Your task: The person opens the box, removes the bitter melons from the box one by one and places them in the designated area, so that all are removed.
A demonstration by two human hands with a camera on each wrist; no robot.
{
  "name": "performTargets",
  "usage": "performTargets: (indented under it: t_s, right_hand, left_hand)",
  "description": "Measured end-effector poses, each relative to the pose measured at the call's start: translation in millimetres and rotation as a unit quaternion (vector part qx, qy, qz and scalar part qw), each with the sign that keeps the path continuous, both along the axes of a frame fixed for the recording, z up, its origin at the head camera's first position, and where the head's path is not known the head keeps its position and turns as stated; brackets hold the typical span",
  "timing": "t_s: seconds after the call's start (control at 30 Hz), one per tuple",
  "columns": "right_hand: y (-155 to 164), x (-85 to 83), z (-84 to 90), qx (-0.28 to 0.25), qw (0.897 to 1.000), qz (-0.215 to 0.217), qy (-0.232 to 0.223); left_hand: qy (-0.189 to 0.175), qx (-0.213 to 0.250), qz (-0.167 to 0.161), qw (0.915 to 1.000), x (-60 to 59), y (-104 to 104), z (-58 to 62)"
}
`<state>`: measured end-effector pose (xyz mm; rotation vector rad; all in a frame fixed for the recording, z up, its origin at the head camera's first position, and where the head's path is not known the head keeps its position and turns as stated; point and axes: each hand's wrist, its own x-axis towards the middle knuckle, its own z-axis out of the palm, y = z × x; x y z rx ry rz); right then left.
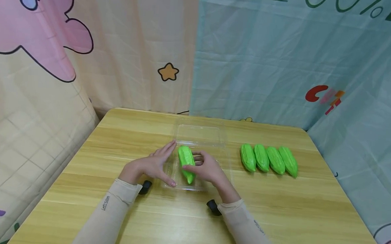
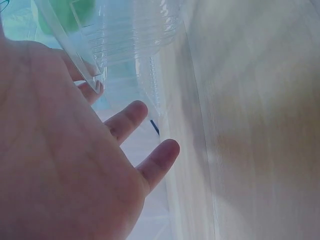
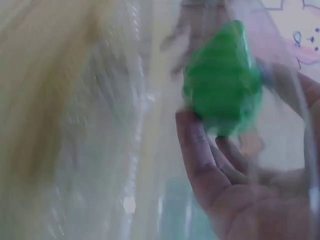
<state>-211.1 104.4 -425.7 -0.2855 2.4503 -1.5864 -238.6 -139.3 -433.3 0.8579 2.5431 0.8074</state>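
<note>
A bright green ridged toy bitter melon (image 1: 186, 162) is over the clear plastic box (image 1: 197, 187), its pointed end toward the person. My right hand (image 1: 208, 168) pinches it between thumb and fingers; the right wrist view shows the fingertips against the green melon (image 3: 222, 82), partly through clear plastic. At the box's left side, my left hand (image 1: 150, 166) has its fingers spread. In the left wrist view, the left hand (image 2: 70, 145) is by the clear box wall (image 2: 132, 42), some fingers behind the rim and two fingers stretched out straight.
Several more green melons (image 1: 269, 159) lie side by side on the wooden table (image 1: 310, 216), right of the box. The box's clear lid (image 1: 199, 134) lies folded back behind it. Printed curtains (image 1: 136, 41) hang behind and beside the table.
</note>
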Motion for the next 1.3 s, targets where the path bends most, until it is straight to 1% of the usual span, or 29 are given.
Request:
performTargets:
  t_s: [0.2, 0.33, 0.53, 0.73, 0.97, 1.13, 1.3]
  right_hand:
    - [30.2, 3.9, 9.4, -0.032, 0.999, -0.025, 0.002]
    - [56.6, 7.1, 17.1, -0.033, 0.999, -0.033, 0.016]
    - [97.1, 14.3, 25.8, -0.01, 0.998, -0.058, 0.026]
    - [133.6, 18.6, 28.7, 0.029, 0.994, -0.107, 0.023]
    - [176.4, 20.1, 34.4, 0.038, 0.984, -0.173, 0.023]
    - [201.8, 18.7, 31.4, 0.035, 0.971, -0.233, 0.035]
    - [221.4, 13.2, 25.8, 0.024, 0.957, -0.289, 0.028]
  left_hand:
    - [0.004, -0.004, 0.0, 1.0, -0.3, -0.3, -0.9]
    - [-0.003, 0.0, -0.001, 1.0, 0.7, -0.4, -0.1]
    - [-0.006, 0.002, -0.003, 1.0, 1.0, -0.1, 0.9]
    - [-0.005, 0.001, -0.005, 1.0, -0.1, -0.2, -0.5]
    - [0.0, -0.002, -0.006, 1.0, -1.0, -0.6, -2.4]
    - [0.001, -0.002, -0.006, 1.0, -1.3, -0.7, -2.6]
    - [-0.001, 0.002, -0.007, 1.0, -1.2, -0.7, -2.2]
